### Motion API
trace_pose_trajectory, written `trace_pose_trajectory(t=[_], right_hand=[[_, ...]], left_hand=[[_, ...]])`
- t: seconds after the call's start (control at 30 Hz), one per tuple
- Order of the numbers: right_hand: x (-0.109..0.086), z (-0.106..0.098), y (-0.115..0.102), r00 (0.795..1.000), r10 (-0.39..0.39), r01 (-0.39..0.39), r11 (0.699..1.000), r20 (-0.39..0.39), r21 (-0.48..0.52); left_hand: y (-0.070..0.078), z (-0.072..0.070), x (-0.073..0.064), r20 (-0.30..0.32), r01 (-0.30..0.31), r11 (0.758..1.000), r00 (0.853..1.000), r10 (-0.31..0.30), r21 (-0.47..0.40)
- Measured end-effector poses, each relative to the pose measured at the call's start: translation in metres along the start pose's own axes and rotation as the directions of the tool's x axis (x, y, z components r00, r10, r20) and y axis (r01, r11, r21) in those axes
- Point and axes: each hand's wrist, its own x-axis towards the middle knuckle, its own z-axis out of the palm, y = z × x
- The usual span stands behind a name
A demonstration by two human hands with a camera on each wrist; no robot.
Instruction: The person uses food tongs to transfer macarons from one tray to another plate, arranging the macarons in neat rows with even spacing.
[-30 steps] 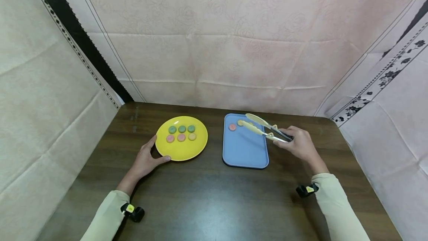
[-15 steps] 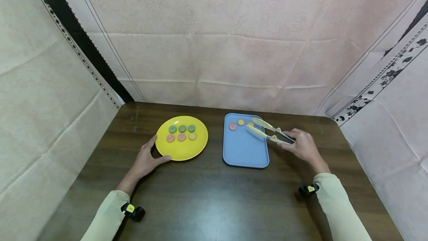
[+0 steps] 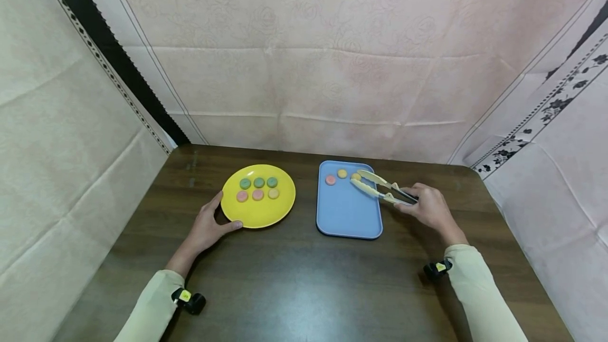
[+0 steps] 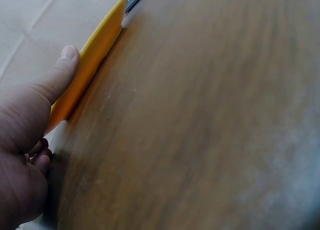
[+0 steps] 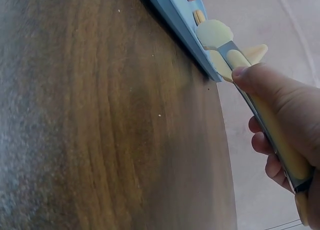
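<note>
In the head view my left hand [image 3: 206, 228] holds the near left rim of a yellow plate [image 3: 258, 218], thumb and fingers spread along it. Green, pink and yellow macarons [image 3: 258, 195] lie in two rows on that plate. My right hand [image 3: 429, 207] grips a pair of tongs [image 3: 364, 188] with cream tips, spread apart over the blue tray [image 3: 349, 220]. A yellow macaron [image 3: 355, 177] sits between the tips, partly covered by them. Left of it on the tray are another yellow macaron [image 3: 342, 173] and a pink macaron [image 3: 330, 180].
Plate and tray stand side by side near the far edge of a dark wooden table [image 3: 285, 278], with a gap between them. Pale patterned cloth [image 3: 304, 88] hangs behind the table and along both sides.
The right hand has drawn the tongs slightly right and toward me, uncovering the middle yellow macaron. In the last half second the tips have moved a little closer together. The left hand has stayed put.
</note>
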Motion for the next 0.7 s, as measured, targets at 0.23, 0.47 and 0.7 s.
trace_pose_trajectory(t=[0.23, 0.47, 0.7], right_hand=[[0.0022, -0.0019, -0.0028, 1.000, -0.010, 0.010, 1.000, 0.005, -0.027], [0.0028, -0.0027, -0.0037, 1.000, -0.021, 0.021, 0.999, 0.008, -0.029], [-0.0004, 0.0015, -0.0024, 0.999, -0.037, 0.037, 0.999, -0.015, 0.004]], left_hand=[[-0.0010, 0.0000, 0.0001, 0.001, -0.001, 1.000, 1.000, 0.001, 0.000], [-0.0013, 0.0003, 0.0005, -0.001, -0.010, 1.000, 1.000, 0.010, -0.002], [-0.0018, 0.0008, 0.0008, -0.002, -0.007, 1.000, 1.000, 0.007, 0.002]])
